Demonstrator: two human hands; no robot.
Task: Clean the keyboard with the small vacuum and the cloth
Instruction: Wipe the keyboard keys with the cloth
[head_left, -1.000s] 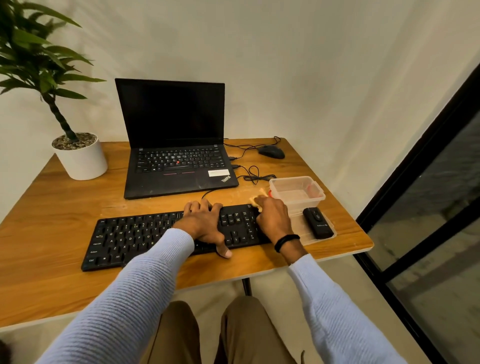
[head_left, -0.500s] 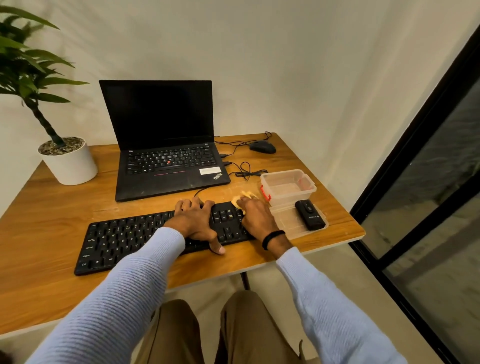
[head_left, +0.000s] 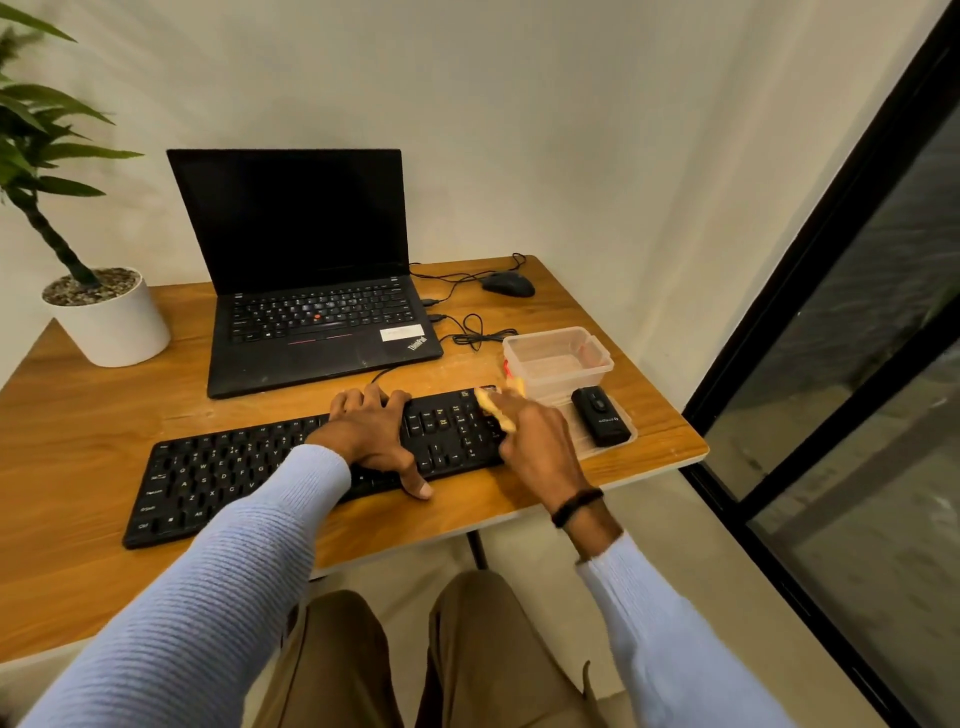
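Nearest the camera, knees in brown trousers (head_left: 363, 660), tucked under the near edge of the wooden table (head_left: 78, 447). Above them, two pale blue ribbed sleeves (head_left: 218, 571) reaching forward, with a black wristband (head_left: 576, 506) on the right wrist.

On the table near its front edge, the black keyboard (head_left: 218, 478), lying a little askew with the right end farther away. Across its middle-right part, the left hand (head_left: 371, 431): fingers together and bent over the far rim, thumb spread back to the near rim, gripping the keyboard across its depth. At the keyboard's right end, over the number pad, the right hand (head_left: 535, 441), fingers curled and pinched on a yellow cloth (head_left: 496, 410) held against the far right corner keys; blurred there, perhaps bunched rather than folded.

Just right of the keyboard, a flat clear lid (head_left: 584, 447) with the small black vacuum (head_left: 600, 415) lying on it, apart from both hands. At the lid's far side, a clear plastic container (head_left: 558, 358) with a red bit at its left end.

Farther back, an open black laptop (head_left: 311, 270) with a dark screen, behind the keyboard's middle. To its right, loops of black cable (head_left: 478, 335) and a black mouse (head_left: 508, 285) near the far right corner. At the far left, a white pot (head_left: 106, 317) topped with pebbles, holding a green plant (head_left: 47, 135). Behind everything, a plain pale wall (head_left: 519, 130); off to the right, a black-framed glass door (head_left: 831, 260).
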